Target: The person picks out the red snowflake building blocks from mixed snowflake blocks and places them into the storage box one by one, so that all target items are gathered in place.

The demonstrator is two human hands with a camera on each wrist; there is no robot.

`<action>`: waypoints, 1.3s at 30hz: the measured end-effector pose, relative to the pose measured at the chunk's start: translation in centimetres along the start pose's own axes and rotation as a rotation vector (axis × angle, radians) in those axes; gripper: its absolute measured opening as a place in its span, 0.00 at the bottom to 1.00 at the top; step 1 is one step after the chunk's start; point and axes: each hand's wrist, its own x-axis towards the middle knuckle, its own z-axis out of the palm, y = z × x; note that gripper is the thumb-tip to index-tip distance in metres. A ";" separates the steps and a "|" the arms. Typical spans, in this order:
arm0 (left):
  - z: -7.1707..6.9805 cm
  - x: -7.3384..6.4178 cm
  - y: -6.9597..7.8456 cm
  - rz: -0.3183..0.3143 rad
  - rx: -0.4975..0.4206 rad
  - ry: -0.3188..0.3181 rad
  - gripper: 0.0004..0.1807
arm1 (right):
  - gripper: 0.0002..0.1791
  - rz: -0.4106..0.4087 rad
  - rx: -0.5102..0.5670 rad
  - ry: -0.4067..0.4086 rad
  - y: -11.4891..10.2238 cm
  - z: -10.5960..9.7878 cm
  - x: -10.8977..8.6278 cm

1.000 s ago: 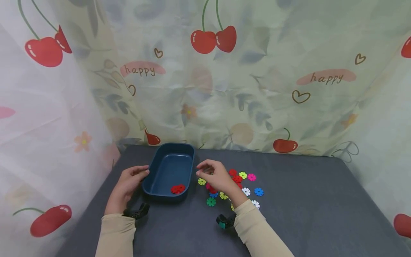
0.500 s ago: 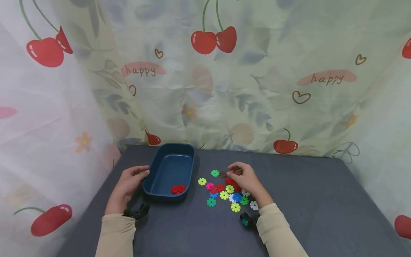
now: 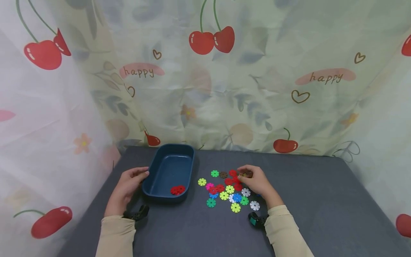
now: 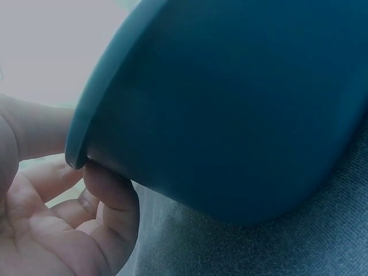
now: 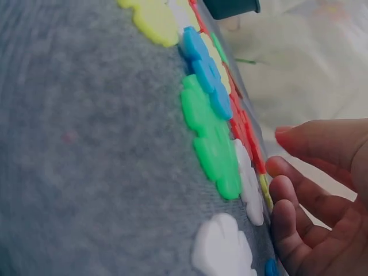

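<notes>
My left hand [image 3: 129,184] is at the left side of a dark blue plastic bin [image 3: 173,173]. In the left wrist view its fingers [image 4: 112,195] curl beneath the lip of the bin, and the thumb passes behind the rim. A few red snowflake discs [image 3: 178,189] lie in the bin's near right corner. My right hand [image 3: 257,181] is low over the right side of a pile of notched snowflake discs, right by the red discs [image 3: 237,187]. Its thumb and forefinger stand a little apart, with no disc visible between them in the right wrist view.
Around the red ones lie yellow discs [image 3: 236,207], white discs [image 3: 255,205], green discs [image 3: 211,202], blue, pink and brown ones. Some overlap. The dark grey tabletop [image 3: 321,207] reaches to a patterned curtain [image 3: 250,82] at the back and sides.
My right hand has moved right, from beside the bin to the right side of the disc pile. My left hand and the bin have stayed in place.
</notes>
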 end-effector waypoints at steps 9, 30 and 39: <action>-0.1 0.1 -0.1 0.005 -0.003 0.000 0.29 | 0.18 0.014 -0.009 -0.068 0.1 -0.1 -0.1; 0.0 0.1 -0.1 -0.007 -0.011 0.011 0.29 | 0.13 0.086 -0.061 -0.065 -0.3 0.0 -0.1; 0.0 0.2 -0.1 -0.009 -0.018 -0.001 0.29 | 0.07 0.029 -0.022 -0.034 -0.3 0.0 -0.4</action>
